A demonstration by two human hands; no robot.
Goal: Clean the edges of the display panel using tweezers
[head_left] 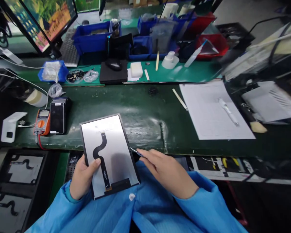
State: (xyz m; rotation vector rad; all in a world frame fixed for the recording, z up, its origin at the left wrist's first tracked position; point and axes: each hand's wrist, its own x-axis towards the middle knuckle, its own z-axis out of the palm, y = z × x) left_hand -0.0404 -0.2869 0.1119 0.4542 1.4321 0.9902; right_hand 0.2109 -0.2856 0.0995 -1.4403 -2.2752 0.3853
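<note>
My left hand (81, 177) grips a flat display panel (116, 144) from its left edge, thumb resting on the silver back. A black flex cable (100, 155) curves down the middle of the panel. My right hand (165, 171) is closed in a pinch on thin metal tweezers (135, 151), whose tip touches the panel's right edge. Both hands sit just in front of the green bench (135, 106), above my blue sleeves.
A sheet of paper (208, 113) with a white pen (229, 111) lies to the right. An orange multimeter (42, 121) and a phone (57, 117) stand at the left. Blue bins (94, 35), a mouse (113, 64) and a monitor (46, 19) line the back. Trays of panels (19, 171) sit lower left.
</note>
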